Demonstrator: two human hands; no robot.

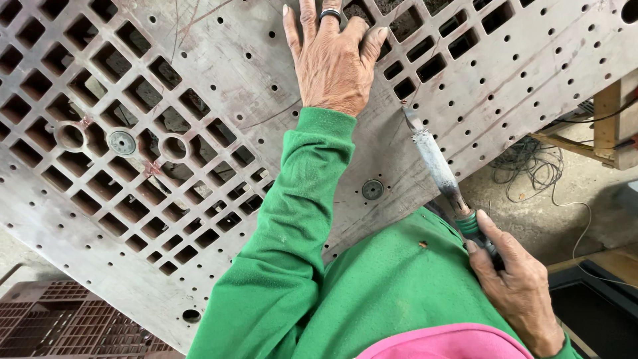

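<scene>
My left hand (332, 56) lies flat, fingers spread, on a large grey-brown metal plate (219, 73) full of rectangular cut-outs and small round holes. A dark ring sits on one finger. My right hand (515, 279) grips the green handle of a worn knife-like scraper (435, 163). Its metal blade points up and its tip touches the plate's surface just right of my left wrist. Green sleeves cover both arms.
A round bolt head (372, 189) sits in the plate near my elbow, another (121, 142) between two ring-shaped bosses at left. Tangled wires (531, 166) and wooden boards (615, 119) lie on the concrete floor at right. A dark plastic grid crate (60, 319) sits bottom left.
</scene>
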